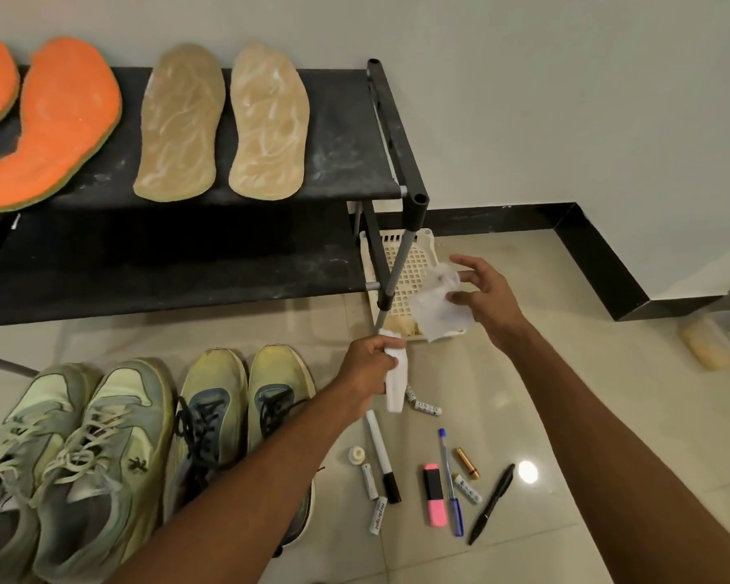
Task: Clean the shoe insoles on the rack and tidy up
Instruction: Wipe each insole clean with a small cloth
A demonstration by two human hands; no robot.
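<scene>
Two orange insoles [60, 124] and two beige insoles [178, 124] streaked with white lie on the top shelf of the black shoe rack [346, 132]. My left hand [367, 364] grips a white folded wipe or small bottle [397, 381] in front of the rack's right leg. My right hand [481, 297] hovers over the white plastic basket [414, 263] on the floor, fingers spread, thumb and fingers touching a crumpled white tissue [435, 305]. The rack's lower shelf is dusty and bare.
Two pairs of worn sneakers [102, 448] stand on the tile floor below the rack. Scattered to their right lie several batteries [369, 482], a marker [382, 457], a pink highlighter [434, 495], a blue pen [449, 482] and a black pen [492, 503]. A clear box [717, 335] sits far right.
</scene>
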